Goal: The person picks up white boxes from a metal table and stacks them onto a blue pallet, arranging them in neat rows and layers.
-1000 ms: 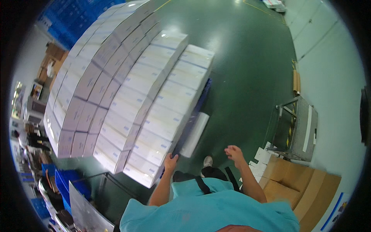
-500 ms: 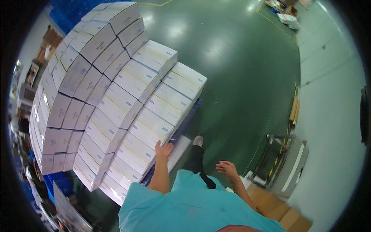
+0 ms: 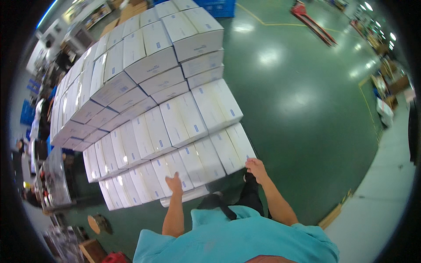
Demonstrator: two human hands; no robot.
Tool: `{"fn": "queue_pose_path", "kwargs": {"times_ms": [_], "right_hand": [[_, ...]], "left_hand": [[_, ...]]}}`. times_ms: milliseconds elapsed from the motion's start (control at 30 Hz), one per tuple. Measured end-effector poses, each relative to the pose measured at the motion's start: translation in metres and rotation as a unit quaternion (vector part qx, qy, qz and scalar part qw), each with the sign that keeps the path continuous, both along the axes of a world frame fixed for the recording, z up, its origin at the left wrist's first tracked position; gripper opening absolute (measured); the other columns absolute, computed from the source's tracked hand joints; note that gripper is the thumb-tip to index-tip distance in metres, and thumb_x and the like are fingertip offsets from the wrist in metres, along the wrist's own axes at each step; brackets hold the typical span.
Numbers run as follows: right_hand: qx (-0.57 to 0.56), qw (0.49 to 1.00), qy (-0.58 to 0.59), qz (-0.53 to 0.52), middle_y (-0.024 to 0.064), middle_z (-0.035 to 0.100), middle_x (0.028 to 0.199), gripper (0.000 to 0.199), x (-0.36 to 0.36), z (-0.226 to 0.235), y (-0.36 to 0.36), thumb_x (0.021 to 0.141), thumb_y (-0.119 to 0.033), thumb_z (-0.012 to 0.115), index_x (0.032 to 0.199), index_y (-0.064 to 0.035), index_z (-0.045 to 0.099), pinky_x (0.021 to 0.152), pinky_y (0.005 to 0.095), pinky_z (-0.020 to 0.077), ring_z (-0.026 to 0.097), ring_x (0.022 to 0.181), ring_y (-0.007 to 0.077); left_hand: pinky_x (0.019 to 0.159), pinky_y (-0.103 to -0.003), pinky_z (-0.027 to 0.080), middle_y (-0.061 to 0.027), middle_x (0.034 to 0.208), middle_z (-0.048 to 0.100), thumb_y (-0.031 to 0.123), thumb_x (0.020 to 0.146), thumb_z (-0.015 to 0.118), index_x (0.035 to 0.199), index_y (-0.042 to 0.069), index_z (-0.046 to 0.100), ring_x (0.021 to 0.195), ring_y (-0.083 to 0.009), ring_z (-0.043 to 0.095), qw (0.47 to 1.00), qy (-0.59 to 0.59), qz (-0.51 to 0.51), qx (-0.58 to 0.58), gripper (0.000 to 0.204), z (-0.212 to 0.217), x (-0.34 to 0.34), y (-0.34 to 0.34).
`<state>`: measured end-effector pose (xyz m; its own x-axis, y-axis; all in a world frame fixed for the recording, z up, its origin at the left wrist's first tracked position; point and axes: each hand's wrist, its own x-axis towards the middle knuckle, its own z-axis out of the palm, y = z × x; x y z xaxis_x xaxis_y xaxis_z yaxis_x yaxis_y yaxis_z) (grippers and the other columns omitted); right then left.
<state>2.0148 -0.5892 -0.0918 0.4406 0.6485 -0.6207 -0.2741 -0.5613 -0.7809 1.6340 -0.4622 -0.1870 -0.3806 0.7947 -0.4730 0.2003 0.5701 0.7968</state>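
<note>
White cartons with small blue labels stand in a stepped stack in front of me. My left hand hovers in front of a carton in the lowest row, thumb and fingers apart, holding nothing. My right hand is by the front right corner of the end carton; its fingers are loosely bent with nothing visible in them. Whether those fingertips touch the carton I cannot tell. Behind these rows rises a taller tier of cartons.
A long white piece lies low along the stack's front edge, by my feet. A red pallet jack stands on the green floor at the far right. Blue crates are behind the stack. Cluttered benches line the left, near a round wooden piece.
My view has turned left, so the stack now lies more squarely ahead. My right hand has come forward to the end carton's corner. My left hand is now nearer the middle of the front row.
</note>
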Motion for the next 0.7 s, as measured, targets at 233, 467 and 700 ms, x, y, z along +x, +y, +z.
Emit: {"fn": "queue_pose_path", "kwargs": {"times_ms": [233, 467, 700], "right_hand": [[0.117, 0.899, -0.391, 0.16, 0.0252, 0.053, 0.109, 0.053, 0.093, -0.064, 0.179, 0.083, -0.023, 0.061, 0.121, 0.0089, 0.042, 0.09, 0.0399, 0.04, 0.051, 0.103, 0.038], [0.109, 0.962, -0.136, 0.208, 0.0298, 0.047, 0.12, 0.063, 0.098, -0.067, 0.221, 0.087, -0.024, 0.058, 0.13, 0.0118, 0.029, 0.097, 0.0379, 0.0356, 0.045, 0.114, 0.0392], [0.06, 0.985, 0.069, 0.143, 0.024, 0.035, 0.137, 0.073, 0.12, -0.129, 0.247, 0.092, -0.047, 0.041, 0.137, 0.0081, 0.022, 0.108, 0.0323, 0.0196, 0.029, 0.131, 0.0322]], "left_hand": [[0.109, -0.051, 0.006, -0.0222, 0.148, 0.011, 0.039, 0.085, 0.054, 0.14, -0.004, 0.016, 0.138, -0.0341, 0.008, 0.816, 0.371, -0.417, 0.152, 0.079, 0.103, 0.237, 0.081], [0.108, -0.055, 0.002, -0.0238, 0.148, 0.004, 0.041, 0.089, 0.046, 0.14, -0.007, 0.008, 0.138, -0.0382, 0.003, 0.776, 0.449, -0.438, 0.065, 0.08, 0.078, 0.303, 0.101], [0.108, -0.054, 0.001, -0.0228, 0.149, 0.004, 0.031, 0.083, 0.058, 0.14, -0.005, 0.005, 0.138, -0.0364, 0.002, 0.79, 0.443, -0.422, 0.05, 0.086, 0.088, 0.314, 0.107]]}}
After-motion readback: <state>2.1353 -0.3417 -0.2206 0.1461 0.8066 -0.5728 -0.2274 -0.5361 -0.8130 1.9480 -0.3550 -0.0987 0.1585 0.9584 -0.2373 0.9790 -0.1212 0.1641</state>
